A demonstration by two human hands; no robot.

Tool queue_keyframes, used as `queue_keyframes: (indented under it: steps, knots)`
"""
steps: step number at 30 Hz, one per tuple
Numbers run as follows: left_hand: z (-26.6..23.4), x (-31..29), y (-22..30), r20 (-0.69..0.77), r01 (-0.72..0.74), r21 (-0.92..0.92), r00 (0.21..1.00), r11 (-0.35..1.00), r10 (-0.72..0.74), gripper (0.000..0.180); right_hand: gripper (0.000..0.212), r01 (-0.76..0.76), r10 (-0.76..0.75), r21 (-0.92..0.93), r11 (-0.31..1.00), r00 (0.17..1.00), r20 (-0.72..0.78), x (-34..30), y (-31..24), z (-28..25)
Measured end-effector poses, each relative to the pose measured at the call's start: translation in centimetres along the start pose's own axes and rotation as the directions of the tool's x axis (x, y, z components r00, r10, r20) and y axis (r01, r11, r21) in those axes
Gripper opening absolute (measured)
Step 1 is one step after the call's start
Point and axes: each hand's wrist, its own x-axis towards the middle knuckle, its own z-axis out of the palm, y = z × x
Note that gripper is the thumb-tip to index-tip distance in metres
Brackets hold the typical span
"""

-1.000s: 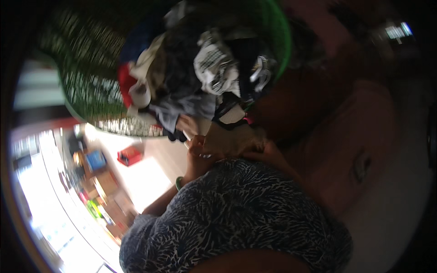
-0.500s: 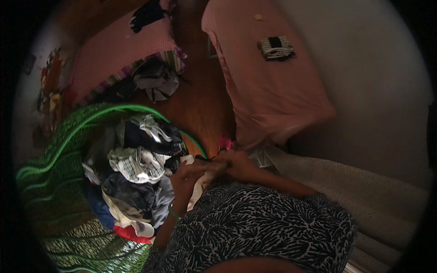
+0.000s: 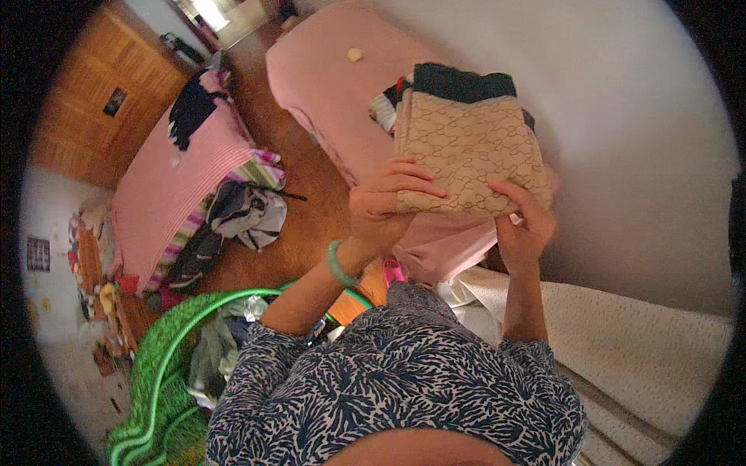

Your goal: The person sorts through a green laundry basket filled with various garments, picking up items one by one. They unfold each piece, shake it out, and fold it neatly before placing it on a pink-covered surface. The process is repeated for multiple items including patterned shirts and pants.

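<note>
A folded beige cloth (image 3: 470, 155) with a brown looped pattern is held up in front of me, over the pink-covered surface. A dark band runs along its far edge. My left hand (image 3: 385, 200) grips its near left corner, thumb below and fingers on top. My right hand (image 3: 524, 225) pinches the near right edge the same way. Partly hidden behind it, a folded striped cloth (image 3: 382, 113) lies on the pink cover (image 3: 322, 74).
A green net-sided basket (image 3: 175, 346) of laundry (image 3: 214, 357) stands at my lower left, partly behind my arm. Across the wooden floor (image 3: 311, 210) is another pink-covered bed (image 3: 179, 171), with a dark garment (image 3: 190, 109) on it and a grey bag (image 3: 249, 213) beside it.
Both hands have risen from beside the basket, forward and right over the pink surface. The folded beige cloth now shows between them. My view has tilted up, showing more of the room.
</note>
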Motion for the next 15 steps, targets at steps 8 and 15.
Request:
queue_keyframes:
  steps: [8,15]
  knots:
    - [8.4,-12.7,-11.1,0.215,0.494,0.026,0.847,0.869,-0.487,0.018,0.049,-0.431,0.486,-0.347,0.833,0.87,0.086,-10.4,12.0,5.1]
    - [7.7,-13.2,-9.1,0.352,0.552,0.038,0.773,0.833,-0.528,0.011,0.041,-0.313,0.37,-0.668,0.675,0.927,-0.061,-12.0,9.0,3.5]
